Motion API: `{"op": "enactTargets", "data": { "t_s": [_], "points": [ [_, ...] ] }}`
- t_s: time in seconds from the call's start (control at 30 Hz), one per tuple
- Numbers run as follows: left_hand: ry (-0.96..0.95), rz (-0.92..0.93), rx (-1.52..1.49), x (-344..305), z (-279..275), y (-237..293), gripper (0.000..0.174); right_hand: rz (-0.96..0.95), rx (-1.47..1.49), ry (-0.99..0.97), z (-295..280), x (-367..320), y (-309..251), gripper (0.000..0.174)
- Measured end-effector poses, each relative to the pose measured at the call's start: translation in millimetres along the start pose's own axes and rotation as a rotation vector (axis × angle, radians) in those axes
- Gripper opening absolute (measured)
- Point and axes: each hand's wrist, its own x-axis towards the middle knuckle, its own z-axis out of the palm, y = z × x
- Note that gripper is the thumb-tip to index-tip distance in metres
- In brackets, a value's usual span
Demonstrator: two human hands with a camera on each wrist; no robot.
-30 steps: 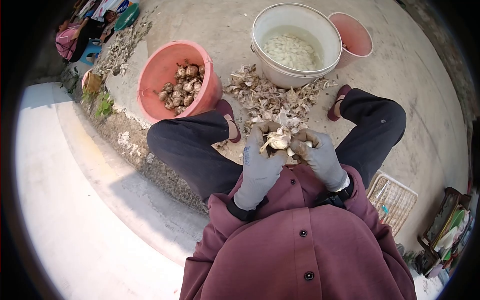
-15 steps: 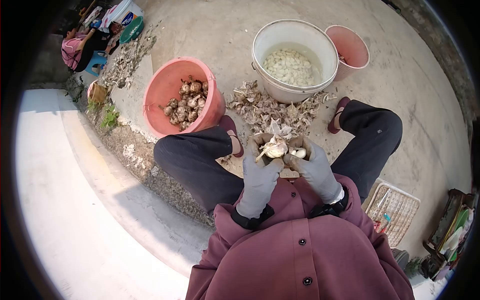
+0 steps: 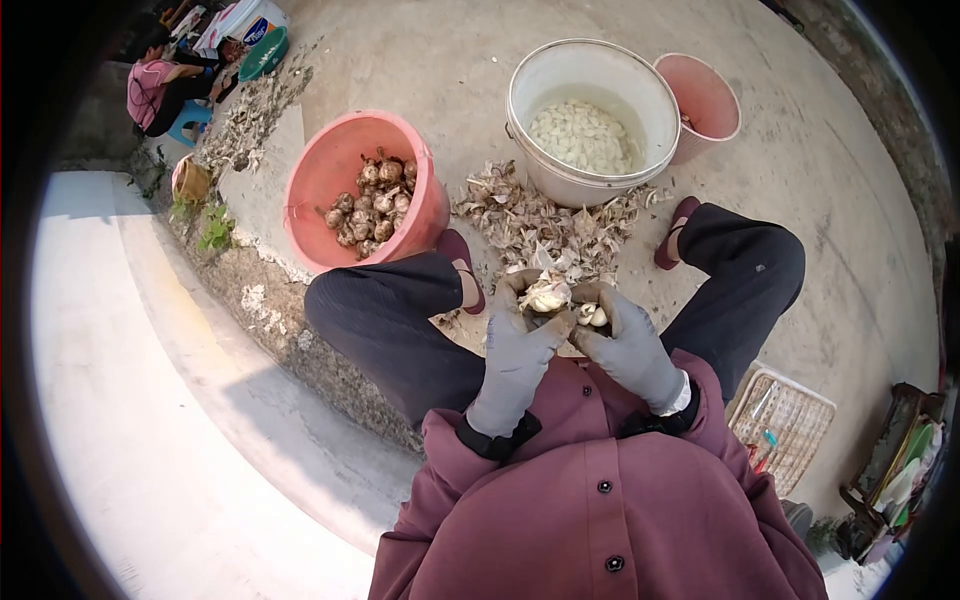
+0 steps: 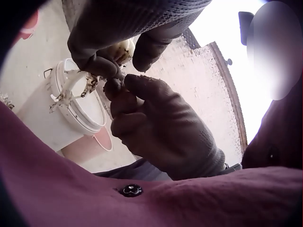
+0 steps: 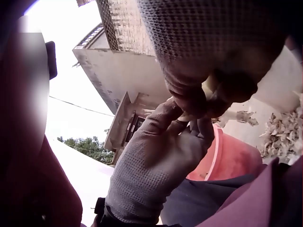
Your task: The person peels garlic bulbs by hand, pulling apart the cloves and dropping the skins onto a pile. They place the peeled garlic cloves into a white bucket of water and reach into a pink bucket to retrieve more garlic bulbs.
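Both hands wear grey gloves with dirty fingertips and meet above the lap. The left hand (image 3: 518, 352) grips a partly peeled garlic bulb (image 3: 547, 294), its fingers curled round it. Beside it the right hand (image 3: 632, 345) holds several pale cloves (image 3: 592, 315) in its curled fingers, its thumb close to the bulb. In the left wrist view the fingertips of the left hand (image 4: 97, 42) and right hand (image 4: 161, 120) nearly meet. The right wrist view shows the right hand (image 5: 213, 52) over the left hand (image 5: 158, 161), the held pieces mostly hidden.
A pink basin (image 3: 440, 205) of unpeeled bulbs stands front left. Beyond a heap of husks (image 3: 545, 225) is a white bucket (image 3: 600, 180) of cloves in water, with a pink bin (image 3: 697, 95) behind. A tray (image 3: 790, 425) lies right. Another person (image 3: 155, 90) sits far left.
The head view has tilted slightly, so the containers sit lower than a second ago. The loose husk standing up from the bulb is gone from it, and more cloves show in the right hand.
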Motion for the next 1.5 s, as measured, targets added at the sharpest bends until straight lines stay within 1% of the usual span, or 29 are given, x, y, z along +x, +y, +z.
{"op": "enactTargets", "data": {
  "t_s": [0.03,0.07,0.13,0.17,0.2,0.27,0.33,0.4,0.53,0.6,0.63,0.7,0.73,0.8,0.83,0.9,0.93,1.0,1.03,1.1,1.13,1.2,1.23,1.3,1.43,1.5],
  "points": [
    [-0.028,0.010,-0.025,0,-1,-5,0.057,0.006,0.001,-0.002,0,-2,-1,0.040],
    [-0.025,0.005,-0.027,-1,2,-5,0.057,0.028,-0.039,-0.012,0,-4,-2,0.041],
    [-0.012,0.107,0.189,-4,8,-1,0.058,0.054,-0.079,-0.028,1,-6,1,0.042],
    [-0.032,0.064,0.227,-2,6,-1,0.060,-0.068,-0.163,0.007,2,-6,4,0.041],
    [-0.031,0.058,0.225,-2,5,1,0.060,-0.190,-0.247,0.042,3,-6,7,0.041],
    [-0.062,0.037,0.229,-1,6,6,0.060,-0.193,-0.285,0.051,3,-8,4,0.041],
    [-0.067,0.063,0.229,1,5,2,0.058,-0.202,-0.323,0.061,2,-8,-3,0.041],
    [-0.032,0.063,0.165,0,6,5,0.055,-0.077,-0.254,0.003,0,-7,-10,0.040],
    [-0.048,0.091,0.211,3,0,-1,0.053,-0.146,-0.291,0.054,6,-7,-4,0.038],
    [0.012,0.140,0.116,5,1,-4,0.048,-0.114,-0.245,0.036,7,-4,-11,0.037],
    [0.013,0.141,0.115,4,1,-3,0.048,-0.115,-0.246,0.035,7,-4,-11,0.037],
    [0.053,0.033,0.001,0,5,8,0.047,-0.053,-0.172,0.037,9,-2,-9,0.037],
    [0.055,0.033,0.001,0,5,11,0.047,-0.054,-0.172,0.035,10,-1,-7,0.037],
    [0.047,-0.007,0.004,-2,4,16,0.046,0.010,0.000,0.035,13,1,-1,0.035],
    [0.049,-0.009,0.006,-2,3,16,0.046,0.011,0.002,0.034,14,2,-1,0.035],
    [0.033,-0.004,-0.121,-3,4,15,0.046,-0.011,0.089,0.112,15,3,-1,0.031],
    [0.034,-0.003,-0.120,-2,3,14,0.046,-0.011,0.090,0.111,17,5,3,0.031],
    [0.046,0.056,-0.052,0,0,9,0.046,-0.121,0.086,0.185,20,12,15,0.029],
    [0.049,0.057,-0.051,-1,-2,7,0.046,-0.122,0.088,0.183,19,13,18,0.029],
    [0.057,0.050,-0.096,-2,-4,4,0.046,-0.131,0.193,0.110,18,16,16,0.029],
    [0.057,0.049,-0.095,-2,-4,4,0.046,-0.129,0.194,0.111,13,14,12,0.029],
    [0.076,0.075,-0.090,-3,-5,7,0.044,0.224,0.414,-0.098,2,9,-7,0.027],
    [0.077,0.074,-0.090,-3,-5,9,0.044,0.226,0.414,-0.098,0,8,-4,0.027],
    [0.082,0.093,-0.170,-4,-5,15,0.042,0.217,0.623,-0.132,-1,7,3,0.025],
    [0.135,0.060,-0.200,-2,-5,14,0.041,0.238,0.537,-0.168,0,10,-4,0.025],
    [0.054,0.066,-0.170,-3,-6,11,0.041,0.206,0.538,-0.139,7,13,0,0.023]
  ]
}}
